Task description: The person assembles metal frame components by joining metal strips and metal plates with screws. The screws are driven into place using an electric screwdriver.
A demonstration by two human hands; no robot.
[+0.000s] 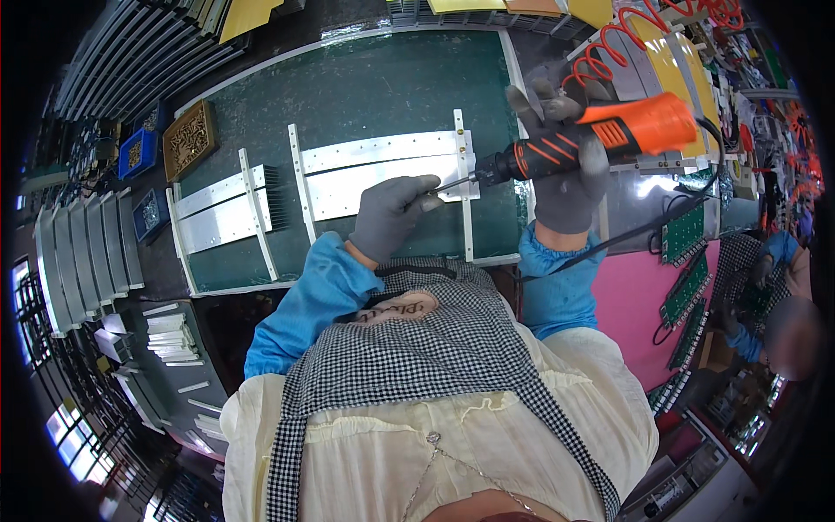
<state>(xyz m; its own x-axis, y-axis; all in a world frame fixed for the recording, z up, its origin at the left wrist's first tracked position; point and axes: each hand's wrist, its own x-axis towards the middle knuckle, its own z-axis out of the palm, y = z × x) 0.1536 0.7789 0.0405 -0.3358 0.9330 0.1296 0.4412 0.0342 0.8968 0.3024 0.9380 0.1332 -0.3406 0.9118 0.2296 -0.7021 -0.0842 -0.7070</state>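
Observation:
My right hand (570,187), in a grey glove, grips an orange and black electric screwdriver (613,135), held level with its bit (456,184) pointing left. The thumb and forefinger of my gloved left hand (387,217) close together at the bit's tip; whatever they pinch there is too small to make out. Beneath both hands lies a pair of shiny white metal strips (383,155), with thin white crossbars at the two ends. The bit is over the right crossbar (461,143). Further left sits a similar, shorter assembly (217,209) with dark fins at its right end.
A green work mat (383,78) covers the bench. At its left stand a yellow-brown tray of screws (190,139) and blue bins (139,155). A red coiled hose (600,65) hangs at upper right. Green circuit boards (683,233) line a pink surface. Another person (770,287) works at far right.

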